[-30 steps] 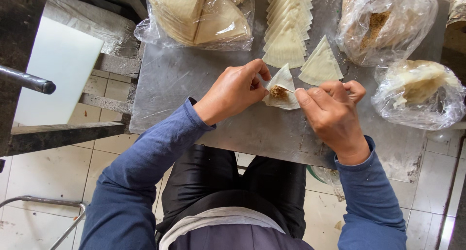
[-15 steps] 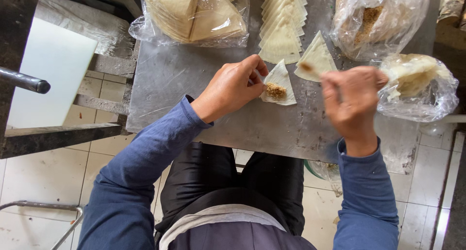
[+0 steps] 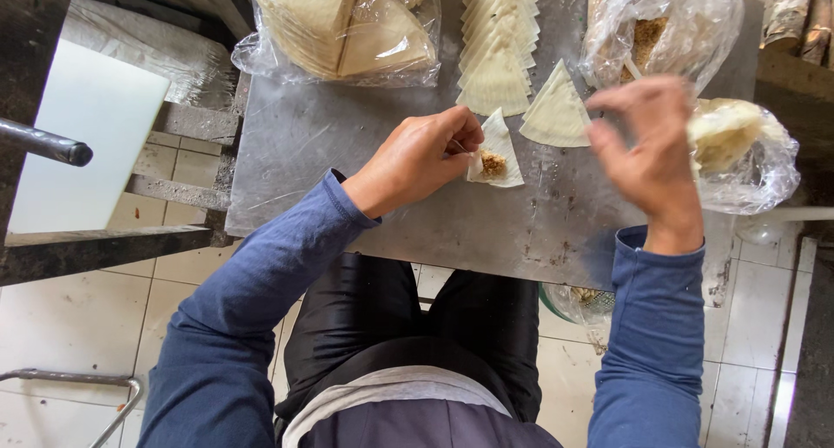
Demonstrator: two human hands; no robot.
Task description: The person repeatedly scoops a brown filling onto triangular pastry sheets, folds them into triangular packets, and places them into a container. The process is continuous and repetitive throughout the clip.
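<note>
My left hand (image 3: 423, 158) pinches the left edge of a folded triangular pastry wrapper (image 3: 498, 149) with brown filling showing in its open pocket; it lies on the grey metal table (image 3: 347, 144). My right hand (image 3: 647, 148) is raised and blurred to the right, near the clear bag of brown filling (image 3: 665, 31); its fingers are bent and I cannot tell if it holds anything. A loose triangular wrapper (image 3: 556, 113) lies between the two hands. Behind it runs a row of several stacked triangular wrappers (image 3: 498, 44).
A plastic bag of quarter-round pastry sheets (image 3: 343, 26) sits at the back left. A bag with pale dough or paste (image 3: 738, 148) lies at the right edge. A white board (image 3: 82, 135) and a dark metal bar (image 3: 43, 142) stand left of the table.
My right hand has left the filled wrapper and swung up and right toward the filling bag. My left hand has stayed on the wrapper.
</note>
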